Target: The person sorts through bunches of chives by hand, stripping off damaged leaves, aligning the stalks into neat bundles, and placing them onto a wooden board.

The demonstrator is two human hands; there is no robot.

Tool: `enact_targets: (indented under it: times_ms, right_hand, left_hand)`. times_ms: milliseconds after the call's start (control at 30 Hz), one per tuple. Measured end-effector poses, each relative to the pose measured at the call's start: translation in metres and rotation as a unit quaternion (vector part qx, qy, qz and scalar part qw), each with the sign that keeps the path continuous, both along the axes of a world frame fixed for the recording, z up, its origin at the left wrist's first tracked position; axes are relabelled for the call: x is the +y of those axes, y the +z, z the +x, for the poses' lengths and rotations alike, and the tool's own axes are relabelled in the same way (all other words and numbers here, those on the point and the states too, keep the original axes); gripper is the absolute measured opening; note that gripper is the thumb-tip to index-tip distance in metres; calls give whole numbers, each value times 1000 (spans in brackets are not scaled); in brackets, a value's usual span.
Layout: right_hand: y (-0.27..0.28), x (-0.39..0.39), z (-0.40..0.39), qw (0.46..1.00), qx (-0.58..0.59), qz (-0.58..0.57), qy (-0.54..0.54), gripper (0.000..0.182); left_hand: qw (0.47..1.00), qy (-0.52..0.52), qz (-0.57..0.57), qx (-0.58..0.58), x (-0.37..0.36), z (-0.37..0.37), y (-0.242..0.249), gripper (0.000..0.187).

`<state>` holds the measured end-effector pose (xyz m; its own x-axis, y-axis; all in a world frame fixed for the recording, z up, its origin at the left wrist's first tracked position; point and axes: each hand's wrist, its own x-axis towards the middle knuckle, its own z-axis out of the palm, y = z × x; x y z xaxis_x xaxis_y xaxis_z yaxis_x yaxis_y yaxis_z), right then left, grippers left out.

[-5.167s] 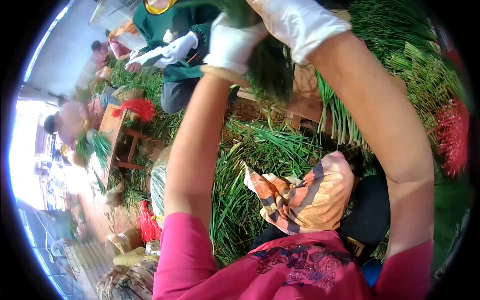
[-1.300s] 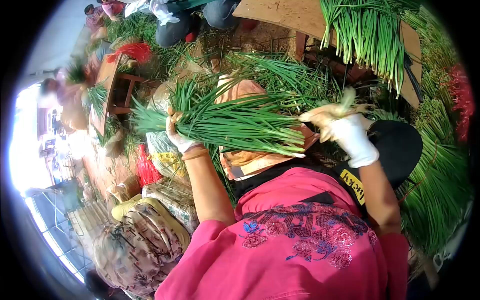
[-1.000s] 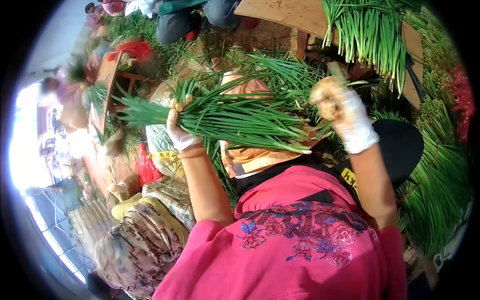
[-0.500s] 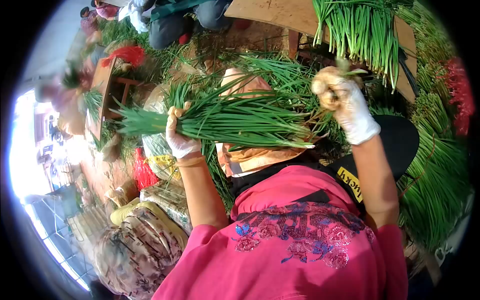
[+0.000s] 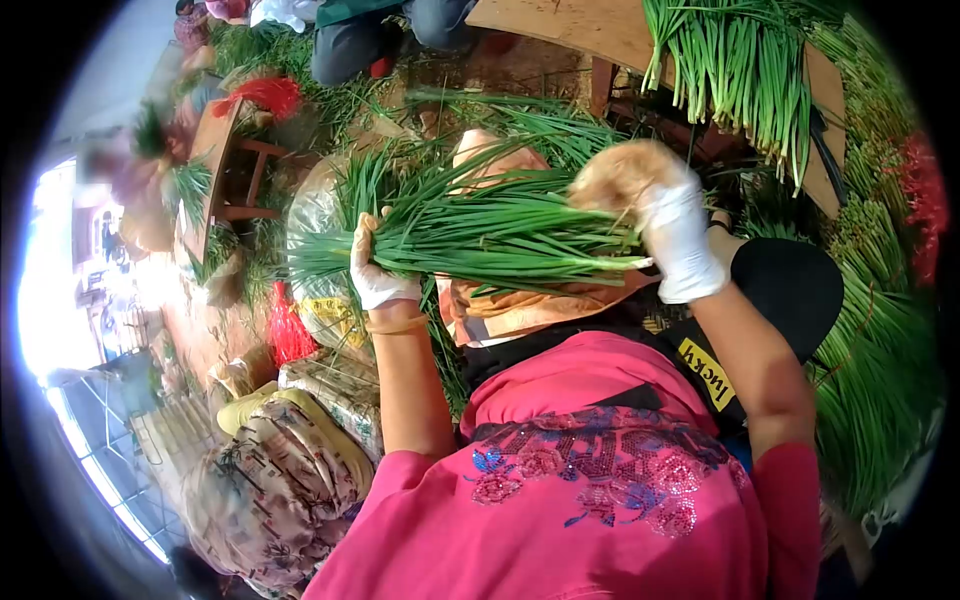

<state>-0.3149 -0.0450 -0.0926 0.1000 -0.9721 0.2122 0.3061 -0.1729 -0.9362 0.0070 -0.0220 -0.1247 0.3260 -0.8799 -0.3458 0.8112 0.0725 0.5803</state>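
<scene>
A bunch of long green stalks [image 5: 490, 235] lies sideways in front of me, its pale root ends to the right. My left hand [image 5: 375, 265], in a white glove with soiled fingers, is closed round the leafy part of the bunch. Over the root ends is my right hand [image 5: 650, 210], also gloved; its soiled fingers are blurred and curled against the stalks, and what they grip is hidden. Below the bunch, orange-brown cloth [image 5: 540, 312] covers my lap.
A wooden board [image 5: 560, 22] at the top carries more stalks [image 5: 740, 80]. Piled stalks [image 5: 880, 370] fill the right side. Red ties [image 5: 290, 330] hang at the left near a clear bag [image 5: 312, 225]. A person in patterned clothing [image 5: 275, 490] is at the lower left; others are at the top.
My right hand has moved left and slightly down, from beside the bunch onto its root ends. My left hand and the bunch have shifted slightly right in view.
</scene>
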Motion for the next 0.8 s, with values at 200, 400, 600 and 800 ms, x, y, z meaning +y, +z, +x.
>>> enact_targets:
  times_ms: [200, 400, 600, 800]
  right_hand:
    - [54, 9, -17, 988, 115, 88, 43, 7]
    - [6, 8, 58, 844, 442, -295, 74, 11]
    - [59, 2, -9, 973, -180, 58, 132, 22]
    - [62, 17, -120, 994, 44, -98, -27, 21]
  left_hand:
    - [998, -12, -68, -15, 8, 2, -3, 9]
    - [997, -19, -71, -26, 12, -26, 23, 9]
    - [996, -17, -75, -48, 15, -3, -2, 11]
    - [995, 18, -89, -51, 22, -3, -6, 17]
